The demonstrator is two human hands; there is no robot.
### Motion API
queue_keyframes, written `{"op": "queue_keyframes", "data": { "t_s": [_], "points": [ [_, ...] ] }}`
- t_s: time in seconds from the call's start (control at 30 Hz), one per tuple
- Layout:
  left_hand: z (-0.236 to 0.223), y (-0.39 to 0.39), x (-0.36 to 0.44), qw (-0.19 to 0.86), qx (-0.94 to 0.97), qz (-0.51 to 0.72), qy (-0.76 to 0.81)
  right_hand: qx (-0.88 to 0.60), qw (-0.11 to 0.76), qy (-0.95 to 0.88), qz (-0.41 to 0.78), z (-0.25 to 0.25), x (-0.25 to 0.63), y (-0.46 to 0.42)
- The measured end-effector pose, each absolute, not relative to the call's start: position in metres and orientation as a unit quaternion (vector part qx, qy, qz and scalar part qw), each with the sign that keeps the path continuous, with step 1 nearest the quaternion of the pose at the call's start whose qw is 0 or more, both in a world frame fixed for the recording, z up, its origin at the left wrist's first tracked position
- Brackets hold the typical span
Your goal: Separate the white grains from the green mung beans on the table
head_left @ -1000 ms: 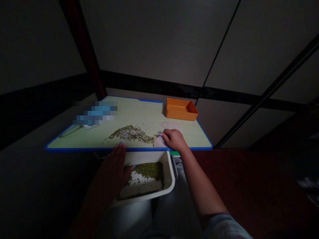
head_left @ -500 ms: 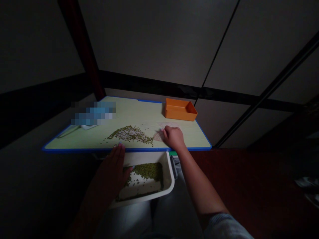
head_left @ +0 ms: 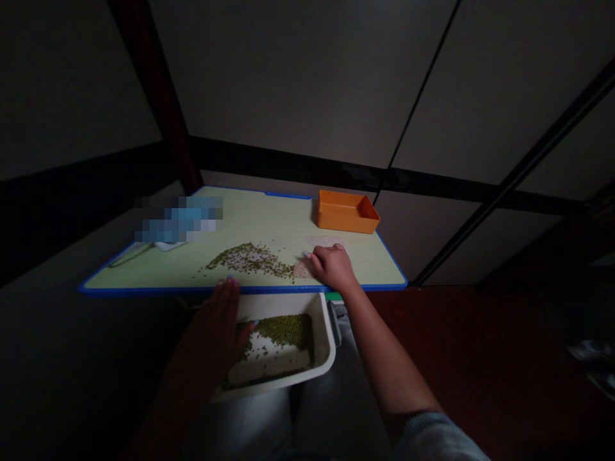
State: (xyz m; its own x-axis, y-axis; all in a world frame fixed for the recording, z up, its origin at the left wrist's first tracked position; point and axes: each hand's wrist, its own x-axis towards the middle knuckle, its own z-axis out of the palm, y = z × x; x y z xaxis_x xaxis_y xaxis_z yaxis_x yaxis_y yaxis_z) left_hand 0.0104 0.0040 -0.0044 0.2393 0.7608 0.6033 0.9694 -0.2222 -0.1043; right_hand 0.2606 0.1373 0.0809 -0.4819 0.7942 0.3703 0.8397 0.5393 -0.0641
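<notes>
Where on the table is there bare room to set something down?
Bare: the table's far middle, between the blurred blue thing and orange box; also the near-right corner, right of the right hand. Crowded: the near middle, where green grains lie spread.

Dim in here, folks, and it looks like a home: small blue-edged table (head_left: 269, 221) under the right hand (head_left: 334, 266), tall panels (head_left: 288, 83) rising beyond it, dark red floor (head_left: 432, 346) off to its right!
</notes>
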Motion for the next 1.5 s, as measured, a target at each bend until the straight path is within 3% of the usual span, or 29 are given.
{"op": "queue_keyframes", "data": {
  "t_s": [0.77,1.5],
  "points": [
    [-0.009,0.0068,0.0102,0.209,-0.743,-0.236,-0.591,-0.442,0.154,-0.882,-0.051,0.0834,0.2617,0.1338],
    [-0.0101,0.0058,0.0081,0.206,-0.747,-0.236,-0.586,-0.43,0.186,-0.883,-0.026,0.0815,0.266,0.1348]
  ]
}}
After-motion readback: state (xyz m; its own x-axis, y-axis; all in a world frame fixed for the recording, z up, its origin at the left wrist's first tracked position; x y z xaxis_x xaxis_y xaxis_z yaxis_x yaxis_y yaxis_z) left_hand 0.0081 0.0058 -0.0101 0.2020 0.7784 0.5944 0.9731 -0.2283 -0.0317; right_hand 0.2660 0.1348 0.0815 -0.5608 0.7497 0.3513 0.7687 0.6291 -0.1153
